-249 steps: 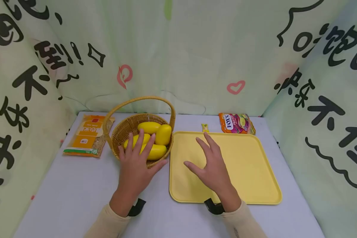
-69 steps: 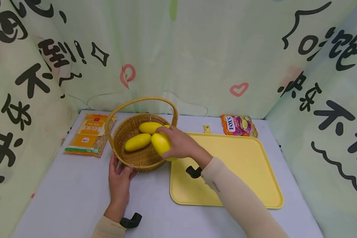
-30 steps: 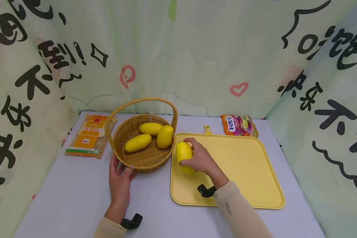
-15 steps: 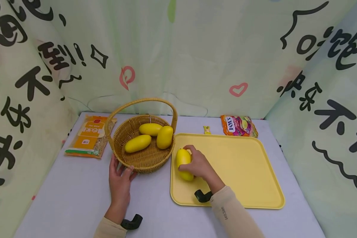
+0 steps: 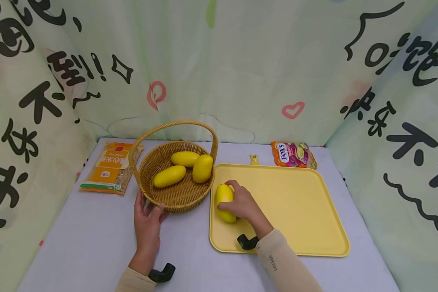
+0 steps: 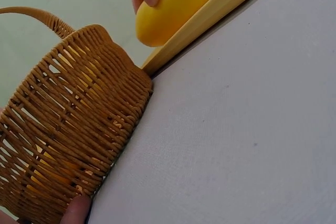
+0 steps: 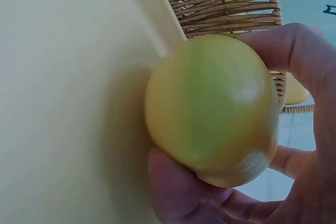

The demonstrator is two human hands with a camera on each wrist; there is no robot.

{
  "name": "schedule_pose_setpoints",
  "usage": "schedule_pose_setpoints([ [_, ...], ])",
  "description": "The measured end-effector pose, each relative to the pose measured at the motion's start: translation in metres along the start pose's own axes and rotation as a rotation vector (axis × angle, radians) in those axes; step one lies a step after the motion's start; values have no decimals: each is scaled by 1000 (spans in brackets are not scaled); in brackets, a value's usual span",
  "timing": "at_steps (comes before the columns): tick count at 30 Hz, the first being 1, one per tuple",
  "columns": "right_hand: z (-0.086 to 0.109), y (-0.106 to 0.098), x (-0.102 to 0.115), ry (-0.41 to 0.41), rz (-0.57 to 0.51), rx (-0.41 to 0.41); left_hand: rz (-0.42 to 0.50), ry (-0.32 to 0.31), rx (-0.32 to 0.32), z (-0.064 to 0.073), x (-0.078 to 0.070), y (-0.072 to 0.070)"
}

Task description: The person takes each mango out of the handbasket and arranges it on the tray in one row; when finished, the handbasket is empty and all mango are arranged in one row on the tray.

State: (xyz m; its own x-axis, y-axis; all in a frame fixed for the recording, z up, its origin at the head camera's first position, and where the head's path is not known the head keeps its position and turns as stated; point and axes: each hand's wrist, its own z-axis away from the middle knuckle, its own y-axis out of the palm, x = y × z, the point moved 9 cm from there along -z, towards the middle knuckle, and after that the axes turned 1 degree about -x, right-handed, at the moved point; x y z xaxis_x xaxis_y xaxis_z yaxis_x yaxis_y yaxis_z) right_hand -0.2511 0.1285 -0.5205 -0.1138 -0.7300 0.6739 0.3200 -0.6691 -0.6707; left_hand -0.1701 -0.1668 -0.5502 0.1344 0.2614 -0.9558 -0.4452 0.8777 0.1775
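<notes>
My right hand (image 5: 242,202) grips a yellow mango (image 5: 225,205) at the left side of the yellow tray (image 5: 295,211). Thumb and fingers curl round the mango (image 7: 210,108), which fills the middle of the right wrist view, close over the tray surface. My left hand (image 5: 147,227) holds the near left side of a wicker basket (image 5: 179,200), its thumb at the rim. One fingertip shows low against the woven wall in the left wrist view. Inside the basket lie three more yellow mangoes, one at the front left (image 5: 169,176), one at the back (image 5: 184,158), one at the right (image 5: 202,168).
An orange grain bag (image 5: 107,168) lies left of the basket. Behind the tray are a colourful candy bag (image 5: 293,154) and a small yellow wrapped piece (image 5: 254,159). The basket's tall arched handle (image 5: 173,123) rises above it. Printed curtains enclose the white table (image 5: 87,231) on three sides.
My right hand has carried the mango from the basket rightward onto the tray area, then slightly lower and nearer. My left hand went from hovering open to holding the basket, which stays in place.
</notes>
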Motion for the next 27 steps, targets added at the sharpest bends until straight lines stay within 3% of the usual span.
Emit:
schedule_pose_setpoints([
  [27, 17, 7, -5, -8, -7, -84, 4, -1, -3, 0, 1, -1],
])
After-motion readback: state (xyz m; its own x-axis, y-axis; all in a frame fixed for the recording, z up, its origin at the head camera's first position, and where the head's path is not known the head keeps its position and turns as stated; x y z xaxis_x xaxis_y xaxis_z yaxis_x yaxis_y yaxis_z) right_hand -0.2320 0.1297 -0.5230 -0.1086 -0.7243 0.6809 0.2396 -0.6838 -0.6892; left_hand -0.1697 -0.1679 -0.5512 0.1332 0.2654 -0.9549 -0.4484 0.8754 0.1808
